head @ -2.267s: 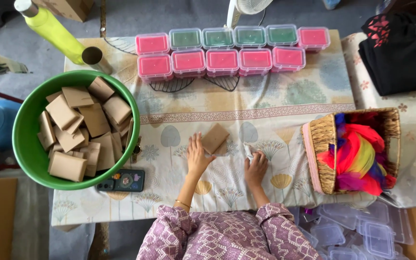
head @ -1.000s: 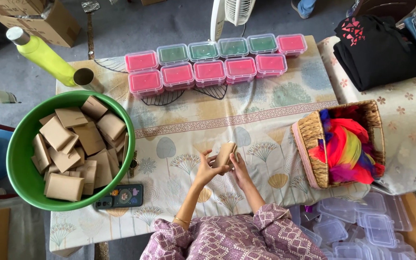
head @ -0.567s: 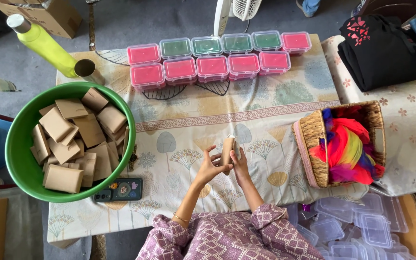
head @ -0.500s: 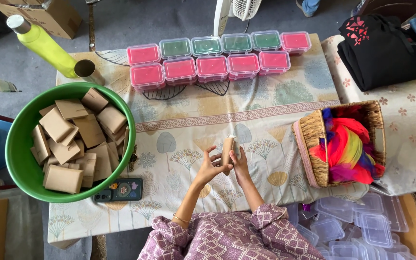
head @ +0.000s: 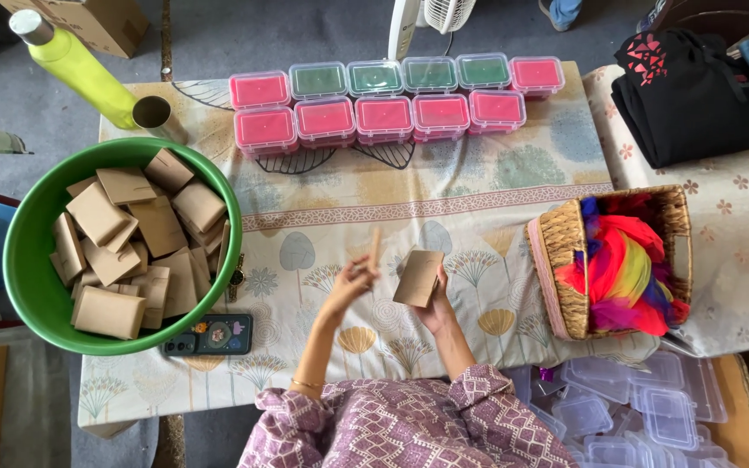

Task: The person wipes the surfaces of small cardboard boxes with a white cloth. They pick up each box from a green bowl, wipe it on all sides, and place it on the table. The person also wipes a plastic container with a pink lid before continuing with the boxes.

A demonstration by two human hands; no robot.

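Note:
My right hand [head: 438,305] holds a small brown cardboard box [head: 418,277] above the patterned cloth on the table [head: 444,191]. A thin tan strip [head: 374,249] stands upright, pinched in the fingers of my left hand [head: 348,286], a little left of the box. Left of both hands sits a big green bowl [head: 23,225] filled with several more brown boxes [head: 127,234]. Purple patterned sleeves cover my arms at the bottom of the view.
Two rows of clear lidded tubs [head: 383,100] with pink and green contents line the table's far side. A wicker basket [head: 565,260] of bright cloth is at right. A phone [head: 210,334], yellow-green bottle [head: 75,65], cardboard tube [head: 156,114], black clothes [head: 691,87] and empty tubs [head: 643,412] lie around.
Both hands lifted the box off the cloth and worked on it together. Now they have parted: my left hand holds a thin strip away from the box in my right.

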